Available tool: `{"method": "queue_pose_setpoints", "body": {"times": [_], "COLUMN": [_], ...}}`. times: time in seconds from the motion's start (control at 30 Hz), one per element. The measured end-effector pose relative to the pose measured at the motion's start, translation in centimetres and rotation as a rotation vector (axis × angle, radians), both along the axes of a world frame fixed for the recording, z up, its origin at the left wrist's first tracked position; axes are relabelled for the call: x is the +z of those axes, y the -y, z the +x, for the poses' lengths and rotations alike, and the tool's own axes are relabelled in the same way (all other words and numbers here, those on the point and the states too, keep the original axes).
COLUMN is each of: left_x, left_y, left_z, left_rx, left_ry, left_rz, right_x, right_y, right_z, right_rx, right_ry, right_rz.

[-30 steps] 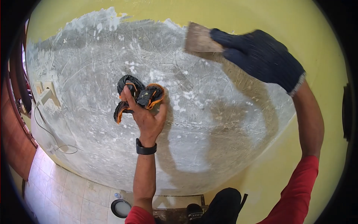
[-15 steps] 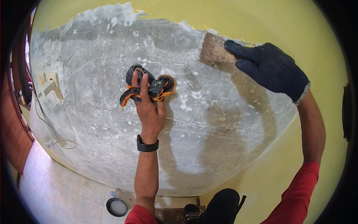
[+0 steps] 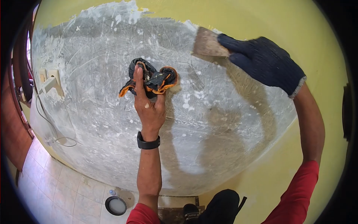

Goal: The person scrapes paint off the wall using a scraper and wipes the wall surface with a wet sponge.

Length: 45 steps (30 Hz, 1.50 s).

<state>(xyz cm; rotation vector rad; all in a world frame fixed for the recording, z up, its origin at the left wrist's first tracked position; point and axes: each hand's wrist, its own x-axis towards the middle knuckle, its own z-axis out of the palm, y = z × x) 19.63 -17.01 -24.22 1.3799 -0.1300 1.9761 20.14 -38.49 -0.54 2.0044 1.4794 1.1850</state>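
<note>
In a dark blue knitted glove, my right hand (image 3: 266,64) grips a wide scraper (image 3: 209,44) by its handle end, which the fingers hide. The scraper's stained blade lies against the wall where bare grey plaster (image 3: 156,48) meets yellow paint (image 3: 238,15). My bare left hand (image 3: 150,112), with a black band at the wrist, holds a bunched black cloth (image 3: 158,80) with orange edging near the middle of the grey patch. Some of its fingers are hidden by the cloth. A small pale flake shows on the back of this hand.
A wall socket (image 3: 54,74) with a white plug and hanging cable (image 3: 46,117) is at the left. Below, a round black container (image 3: 116,205) with pale contents and a small bottle (image 3: 112,192) stand on the tiled floor (image 3: 65,190). My knee and shoe show at the bottom.
My right hand and the scraper have moved left and slightly up along the paint edge. My left hand and the cloth have shifted slightly up.
</note>
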Motion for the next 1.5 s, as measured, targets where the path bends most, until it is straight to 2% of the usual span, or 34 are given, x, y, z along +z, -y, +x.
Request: {"method": "queue_pose_setpoints", "body": {"times": [0.07, 0.13, 0.2, 0.23, 0.27, 0.3, 0.33, 0.4, 0.43, 0.47, 0.53, 0.57, 0.6, 0.67, 0.73, 0.8, 0.83, 0.87, 0.9, 0.93, 1.0, 1.07, 1.13, 1.2, 1.27, 1.3, 1.33, 1.4, 1.43, 1.5], "left_x": [0.0, -0.1, -0.2, 0.0, 0.1, -0.2, -0.6, -1.2, -1.3, -1.2, -1.2, -1.4, -1.7, -1.8, -1.2, -1.5, -1.5, -1.4, -1.4, -1.5, -0.9, -0.7, -0.9, -1.0, -1.2, -1.2, -1.2, -1.0, -1.0, -0.9], "left_y": [-0.2, -0.2, -0.6, -0.2, -0.3, -0.4, -0.6, -1.1, -1.4, -1.4, -1.0, -0.8, -0.8, -1.0, -1.0, -1.7, -1.8, -1.9, -2.0, -2.0, -2.1, -2.1, -2.2, -2.1, -2.3, -2.3, -2.5, -2.4, -2.2, -2.1], "left_z": [-0.5, -0.7, -0.8, -1.0, -0.9, -0.6, -0.5, -0.6, -0.5, -0.4, -0.7, -1.3, -1.6, -1.8, -2.3, -1.6, -1.3, -1.3, -1.4, -1.8, -2.4, -2.8, -2.2, -2.1, -2.1, -2.1, -2.3, -2.3, -1.7, -1.6], "left_rx": [-0.004, -0.006, 0.019, -0.079, -0.073, -0.061, -0.050, -0.047, 0.011, 0.066, -0.003, 0.141, 0.285, 0.303, 0.330, 0.269, 0.145, 0.027, 0.027, 0.031, 0.007, -0.029, -0.011, -0.007, 0.056, 0.107, 0.110, 0.004, -0.084, -0.018], "left_ry": [-0.008, -0.023, 0.001, 0.037, 0.030, 0.056, 0.088, 0.060, 0.054, 0.046, 0.067, -0.056, -0.177, -0.170, -0.207, -0.153, -0.077, 0.001, 0.028, 0.023, -0.037, -0.044, 0.001, 0.004, -0.063, -0.074, -0.068, -0.043, 0.006, -0.004], "left_rz": [-0.002, 0.000, -0.010, -0.077, -0.070, -0.079, -0.095, -0.113, -0.112, -0.107, -0.145, -0.169, -0.202, -0.237, -0.195, -0.137, -0.162, -0.187, -0.193, -0.196, -0.188, -0.182, -0.162, -0.150, -0.128, -0.125, -0.132, -0.138, -0.176, -0.148], "right_x": [0.2, 0.2, 0.5, 0.6, 0.6, 0.2, 0.0, 0.1, 0.6, 0.6, 1.0, 1.1, 0.8, 0.4, 0.3, 0.5, 0.7, 1.0, 0.9, 0.6, 0.8, 0.9, 1.3, 1.5, 1.5, 1.1, 1.3, 1.3, 1.5, 1.5], "right_y": [0.3, -0.3, -1.5, -2.1, -2.6, -2.4, -2.2, -2.5, -2.5, -3.6, -5.1, -4.6, -4.0, -3.1, -3.3, -4.3, -3.9, -3.9, -4.0, -3.7, -3.1, -3.8, -4.8, -4.5, -3.4, -3.5, -4.0, -5.7, -6.6, -6.5], "right_z": [0.3, -0.4, 0.0, 1.0, 1.5, 0.3, 0.7, 0.3, -0.1, -0.8, -1.2, -0.2, -0.7, -2.6, -1.8, -2.7, -2.3, -1.7, -1.3, -1.1, -1.6, -1.6, -0.9, -1.2, -2.0, -1.7, -1.5, -2.9, -0.6, -1.7], "right_rx": [0.045, -0.130, -0.094, 0.032, 0.161, -0.003, 0.002, 0.167, 0.005, 0.006, -0.032, 0.140, 0.141, -0.180, -0.083, -0.201, -0.211, -0.091, 0.035, 0.040, -0.035, -0.106, 0.065, 0.086, -0.111, 0.003, 0.007, -0.103, 0.142, 0.081], "right_ry": [-0.030, -0.090, -0.033, 0.017, 0.067, 0.022, 0.023, 0.130, 0.022, 0.022, 0.019, 0.060, 0.056, -0.099, -0.033, 0.025, 0.019, 0.047, 0.076, 0.070, 0.000, 0.058, 0.111, 0.051, -0.043, -0.011, -0.005, 0.005, 0.116, 0.092], "right_rz": [-0.017, -0.010, -0.005, -0.024, -0.042, 0.002, -0.010, -0.059, -0.072, -0.069, -0.066, -0.091, -0.096, -0.047, -0.054, -0.047, -0.043, -0.063, -0.080, -0.082, -0.048, -0.067, -0.098, -0.095, -0.056, -0.051, -0.057, -0.064, -0.128, -0.101]}}
